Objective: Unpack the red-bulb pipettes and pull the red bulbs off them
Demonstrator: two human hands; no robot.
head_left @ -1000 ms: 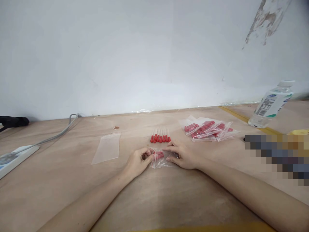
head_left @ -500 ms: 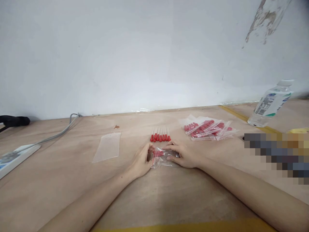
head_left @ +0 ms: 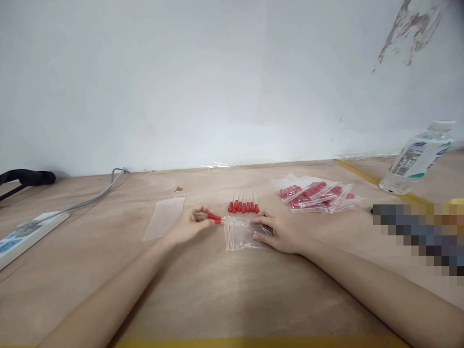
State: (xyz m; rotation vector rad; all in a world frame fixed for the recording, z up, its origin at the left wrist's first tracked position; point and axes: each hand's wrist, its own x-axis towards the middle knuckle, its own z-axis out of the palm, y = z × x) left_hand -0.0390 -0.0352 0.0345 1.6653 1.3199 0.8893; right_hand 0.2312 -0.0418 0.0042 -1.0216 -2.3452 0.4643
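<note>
My left hand point(head_left: 194, 223) pinches red-bulbed droppers point(head_left: 214, 219) by their bulbs; I cannot tell how many. Their clear tubes point right, into the mouth of a clear zip bag point(head_left: 241, 234) lying flat on the table. My right hand point(head_left: 281, 232) holds the bag's far end between thumb and fingers. Just beyond the bag lies a row of several loose droppers point(head_left: 243, 207), red bulbs toward me. To the right, filled zip bags point(head_left: 315, 193) with red bulbs showing are piled loosely.
A flat translucent bag point(head_left: 165, 218) lies left of my left hand. At the far left are a power strip point(head_left: 34, 239) with a grey cable and a black object point(head_left: 36, 178). A water bottle point(head_left: 416, 159) stands at the right, near a blurred-out patch point(head_left: 420, 237). A wall rises behind the table.
My left hand has moved left from the bag's mouth, drawing the red bulbs out of the bag. My right hand stays on the bag. The view has shifted slightly.
</note>
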